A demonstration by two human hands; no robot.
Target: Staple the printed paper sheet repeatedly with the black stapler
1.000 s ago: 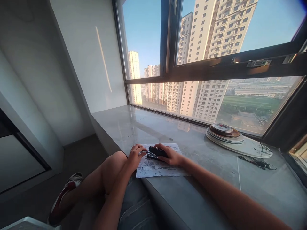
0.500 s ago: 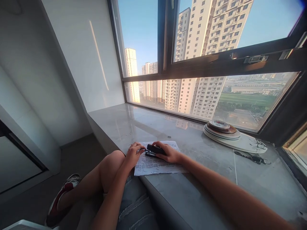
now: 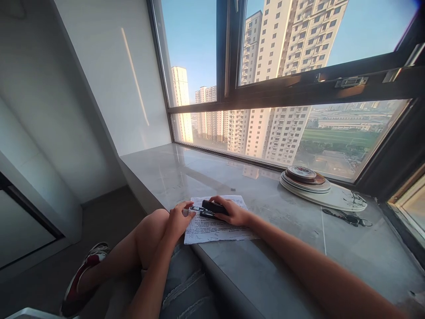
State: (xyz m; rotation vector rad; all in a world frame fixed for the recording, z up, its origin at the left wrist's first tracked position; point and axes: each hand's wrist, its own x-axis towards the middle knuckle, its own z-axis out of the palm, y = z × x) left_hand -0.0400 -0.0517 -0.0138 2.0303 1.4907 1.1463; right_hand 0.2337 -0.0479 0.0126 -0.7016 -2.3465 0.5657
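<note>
My right hand [image 3: 232, 212] is closed around the rear of a black stapler [image 3: 212, 209], its thumb below and fingers over the top. The stapler's jaws point left and stand apart, and a thin metal strip [image 3: 196, 208] sticks out from its front. My left hand [image 3: 179, 219] is at that end, with thumb and forefinger parted on either side of the strip's tip. Whether a fingertip touches the strip I cannot tell. Beneath both hands lies a sheet of printed paper [image 3: 212, 234] with handwritten marks, its near edge along the sill's front edge.
The grey stone sill [image 3: 279, 274] runs along a dark-framed window [image 3: 229, 106]. Stacked plates or boards [image 3: 305, 186] sit at the right, near the glass, with keys on a ring [image 3: 352, 219] before them. A small grey piece [image 3: 233, 189] lies beyond the paper.
My left hand has drawn slightly left from the stapler's front, and its thumb and forefinger have spread. More of the metal strip shows. My right hand keeps its hold on the stapler.
</note>
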